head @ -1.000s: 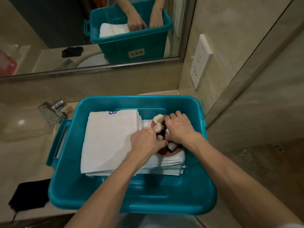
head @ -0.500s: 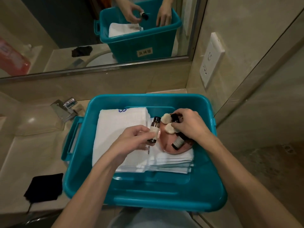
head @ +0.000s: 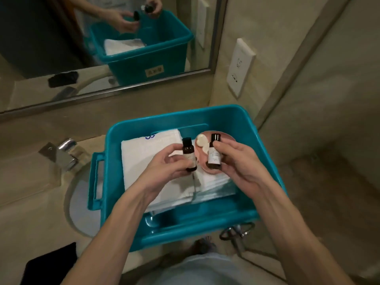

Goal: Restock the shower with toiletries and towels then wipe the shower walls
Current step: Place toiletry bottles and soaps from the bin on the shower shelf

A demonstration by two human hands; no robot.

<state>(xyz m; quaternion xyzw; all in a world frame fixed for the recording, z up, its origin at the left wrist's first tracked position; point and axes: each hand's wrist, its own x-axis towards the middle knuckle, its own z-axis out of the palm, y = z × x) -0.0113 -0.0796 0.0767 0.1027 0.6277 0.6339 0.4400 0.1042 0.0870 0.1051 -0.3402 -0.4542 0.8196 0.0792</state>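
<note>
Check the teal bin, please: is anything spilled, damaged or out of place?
Nothing stands out. The folded white towels lie flat in the teal plastic bin, and both capped bottles are upright in the hands.

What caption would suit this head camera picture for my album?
Each hand, left and right, lifts a small brown bottle above folded white towels in a teal bin.
</note>
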